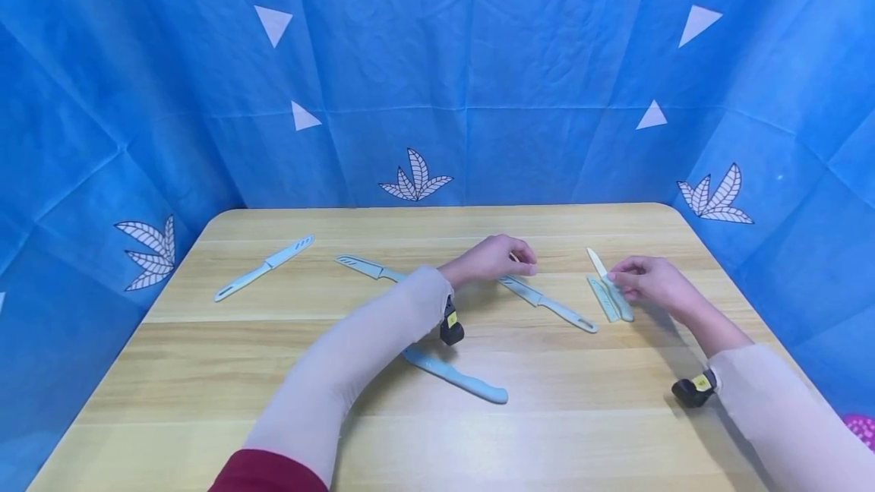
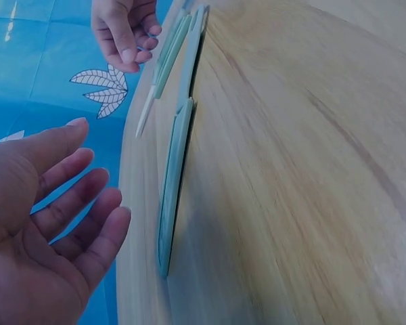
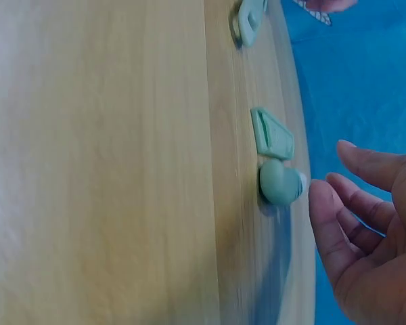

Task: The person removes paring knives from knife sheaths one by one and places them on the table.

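Observation:
Toward the right of the table lies an unsheathed knife with a white blade and pale green handle (image 1: 623, 308). Its loose green sheath (image 1: 601, 299) lies alongside. My right hand (image 1: 645, 281) hovers over this knife, fingertips close by the handle and nothing held; the right wrist view shows thumb and fingers apart. My left hand (image 1: 502, 257) is above the tip of a sheathed knife (image 1: 557, 307), which the left wrist view shows lengthwise beside the hand. Its fingers are loosely bent, with nothing between them.
Another sheathed knife (image 1: 266, 266) lies at the far left. One more sheathed knife (image 1: 362, 266) runs partly behind the left sleeve (image 1: 362, 340). Nearer the front is a light blue knife (image 1: 458, 376), partly hidden by that arm. A blue patterned curtain (image 1: 519, 82) surrounds the wooden table (image 1: 581, 424).

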The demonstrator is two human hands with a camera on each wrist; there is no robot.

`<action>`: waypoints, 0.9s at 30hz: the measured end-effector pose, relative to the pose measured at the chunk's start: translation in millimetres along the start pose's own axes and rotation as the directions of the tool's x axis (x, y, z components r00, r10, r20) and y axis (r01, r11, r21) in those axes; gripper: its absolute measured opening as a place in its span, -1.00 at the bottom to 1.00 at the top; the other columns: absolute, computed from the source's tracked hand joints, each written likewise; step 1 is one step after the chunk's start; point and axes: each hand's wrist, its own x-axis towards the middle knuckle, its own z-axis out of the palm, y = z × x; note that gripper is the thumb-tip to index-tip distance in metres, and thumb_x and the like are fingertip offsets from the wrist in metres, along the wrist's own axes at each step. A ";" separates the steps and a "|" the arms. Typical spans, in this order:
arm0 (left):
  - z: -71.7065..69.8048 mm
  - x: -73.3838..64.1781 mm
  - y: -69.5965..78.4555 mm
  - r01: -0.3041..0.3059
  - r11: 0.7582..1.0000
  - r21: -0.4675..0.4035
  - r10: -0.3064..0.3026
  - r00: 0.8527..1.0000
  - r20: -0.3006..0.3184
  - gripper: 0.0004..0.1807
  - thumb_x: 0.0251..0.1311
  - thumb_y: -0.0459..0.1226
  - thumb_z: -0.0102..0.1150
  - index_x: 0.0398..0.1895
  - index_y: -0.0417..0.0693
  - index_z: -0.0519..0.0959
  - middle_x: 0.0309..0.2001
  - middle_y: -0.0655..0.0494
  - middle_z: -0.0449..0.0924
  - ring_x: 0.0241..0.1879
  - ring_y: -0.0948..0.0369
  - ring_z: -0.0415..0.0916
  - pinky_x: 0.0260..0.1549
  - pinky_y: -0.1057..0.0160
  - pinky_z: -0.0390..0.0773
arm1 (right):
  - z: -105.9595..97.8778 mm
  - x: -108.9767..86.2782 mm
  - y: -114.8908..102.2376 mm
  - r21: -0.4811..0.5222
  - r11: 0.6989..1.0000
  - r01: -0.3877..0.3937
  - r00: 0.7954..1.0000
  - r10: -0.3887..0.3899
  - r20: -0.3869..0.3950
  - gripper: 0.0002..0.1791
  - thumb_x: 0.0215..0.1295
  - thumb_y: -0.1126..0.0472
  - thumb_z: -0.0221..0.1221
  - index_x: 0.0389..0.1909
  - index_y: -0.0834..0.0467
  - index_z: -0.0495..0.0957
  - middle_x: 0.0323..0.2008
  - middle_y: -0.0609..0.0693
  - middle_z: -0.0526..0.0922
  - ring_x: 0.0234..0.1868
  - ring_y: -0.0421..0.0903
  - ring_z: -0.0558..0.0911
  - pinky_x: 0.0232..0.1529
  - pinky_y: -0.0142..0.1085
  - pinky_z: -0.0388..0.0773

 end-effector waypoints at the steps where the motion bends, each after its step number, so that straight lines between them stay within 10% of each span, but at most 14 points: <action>1: -0.7 -0.6 -0.4 -0.007 1.000 0.004 0.007 1.000 0.007 -0.80 0.28 -0.13 0.28 -0.10 0.05 0.65 -0.21 0.32 0.63 -0.15 0.35 0.52 -0.12 0.43 0.52 | 0.9 -1.2 -1.1 -0.009 1.000 0.010 1.000 -0.010 -0.004 -0.51 0.41 0.10 0.17 0.08 0.45 0.42 -0.16 0.22 0.62 -0.23 0.00 0.65 -0.19 -0.27 0.70; 27: -7.1 -11.7 -14.2 -0.166 0.984 0.070 0.156 0.979 0.133 -0.52 0.15 -0.11 0.40 0.13 -0.03 0.59 0.07 0.24 0.59 0.10 0.28 0.45 0.16 0.36 0.45 | 25.0 -29.2 -19.6 -0.020 0.982 0.188 0.981 -0.186 0.055 -0.51 0.34 0.09 0.25 0.16 0.32 0.49 -0.07 0.16 0.67 -0.11 -0.12 0.60 -0.23 -0.30 0.62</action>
